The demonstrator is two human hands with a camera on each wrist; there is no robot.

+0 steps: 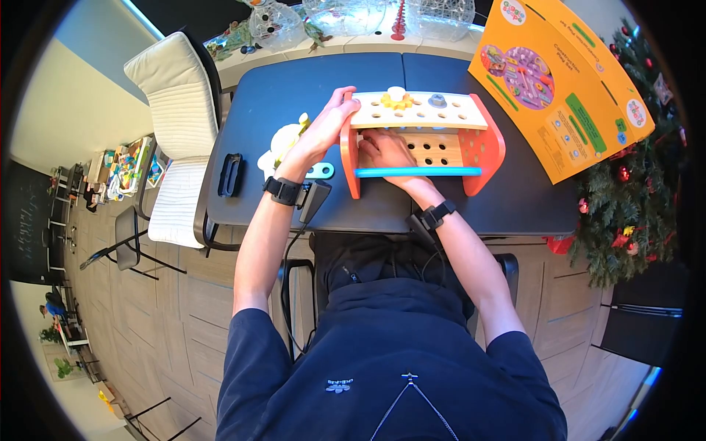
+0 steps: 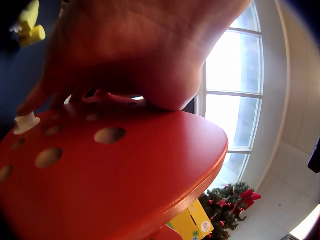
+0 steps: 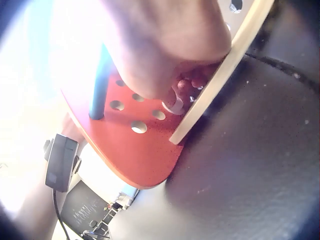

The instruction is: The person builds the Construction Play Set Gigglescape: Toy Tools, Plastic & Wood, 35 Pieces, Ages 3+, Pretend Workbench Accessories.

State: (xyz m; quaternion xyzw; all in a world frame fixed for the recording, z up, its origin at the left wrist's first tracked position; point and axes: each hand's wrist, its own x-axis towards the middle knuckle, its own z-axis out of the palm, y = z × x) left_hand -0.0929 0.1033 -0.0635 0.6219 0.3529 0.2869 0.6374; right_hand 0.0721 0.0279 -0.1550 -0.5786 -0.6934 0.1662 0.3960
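Observation:
A toy workbench (image 1: 423, 110) with red side panels, pale perforated boards and a blue bar (image 1: 419, 172) stands on the table. My left hand (image 1: 323, 132) grips its left red panel (image 2: 135, 165) near the top. In the left wrist view, one fingertip touches a white peg end (image 2: 26, 123) at that panel. My right hand (image 1: 390, 151) reaches over the blue bar inside the workbench. Its curled fingers pinch a pale rounded piece (image 3: 172, 104) against the inner face of the left panel, partly hidden by the fingers. A yellow gear (image 1: 397, 101) and a grey piece (image 1: 437, 101) sit on top.
Left of the workbench lie yellow and cream pieces (image 1: 283, 143), a green strip with holes (image 1: 321, 171) and a black tray-like case (image 1: 230, 175). An orange box (image 1: 559, 88) stands at the right, before a Christmas tree (image 1: 625, 213). A cushioned chair (image 1: 173, 132) is beside the dark table (image 1: 257, 88).

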